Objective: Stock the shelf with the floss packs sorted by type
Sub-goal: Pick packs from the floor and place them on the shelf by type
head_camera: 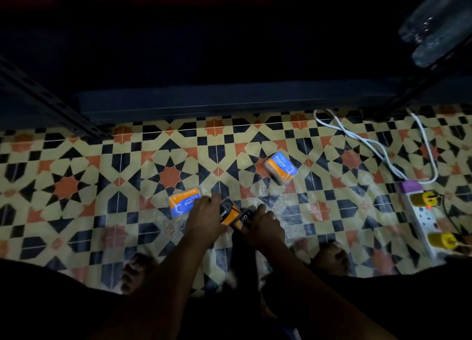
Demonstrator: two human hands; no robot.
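Floss packs lie scattered on the patterned tile floor (76,186) before the dark shelf (204,102). Left hand (204,218) curls round a black-and-orange pack (228,213) reading "coal"; right hand (265,227) grips another dark pack (245,218) just beside it. Two blue-and-orange packs read "Round": one (185,201) touching the left fingers, one (281,167) well apart.

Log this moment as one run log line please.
left hand: grips black charcoal pack | right hand: grips second black pack | two blue Round packs on floor | shelf: unstocked
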